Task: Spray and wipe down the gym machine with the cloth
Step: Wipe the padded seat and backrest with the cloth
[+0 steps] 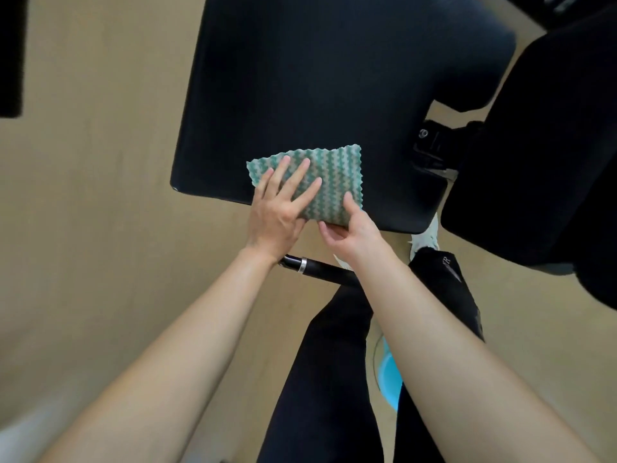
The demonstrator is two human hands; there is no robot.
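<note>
A green-and-white wavy-striped cloth [329, 180] lies folded on the near edge of the gym machine's black padded seat [317, 81]. My left hand [280, 208] rests flat on the cloth's left half, fingers spread. At the cloth's near right corner my right hand [350, 232] pinches the edge, thumb on top and fingers underneath. No spray bottle is in view.
A second black pad [547, 168] stands to the right, with a metal bracket [430, 148] between the two pads. A black bar with a silver ring [314, 267] runs below my wrists. My dark-trousered legs and a light shoe [425, 238] are on the tan floor.
</note>
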